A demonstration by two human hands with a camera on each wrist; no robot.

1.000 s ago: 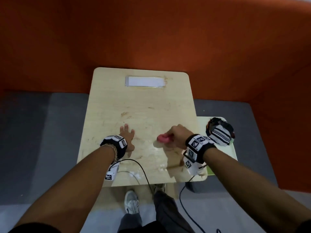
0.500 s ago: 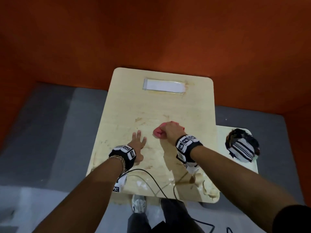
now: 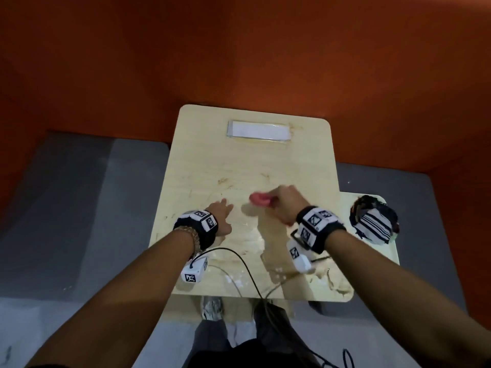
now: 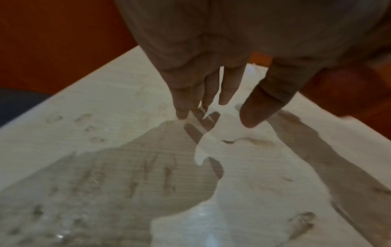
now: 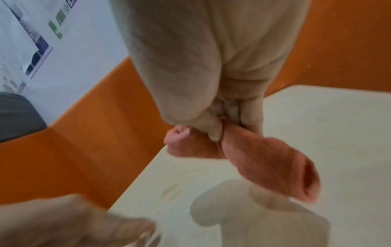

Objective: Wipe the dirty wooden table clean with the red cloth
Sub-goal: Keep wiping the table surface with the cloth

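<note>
The pale wooden table carries brown smears in its middle and wet streaks near its front edge. My right hand grips the bunched red cloth, which hangs from thumb and fingers just above the tabletop in the right wrist view. The red cloth casts a shadow on the wood below it. My left hand lies to the left of the cloth, its straight fingers spread and their tips touching the table.
A white strip lies flat near the table's far edge. A striped bundle sits on a small side surface at the right. Black cables trail over the front edge. Orange walls close in behind and right.
My right hand has carried the cloth from the near right part of the table forward and left toward the middle, and now holds it a little right again. The left hand stays planted.
</note>
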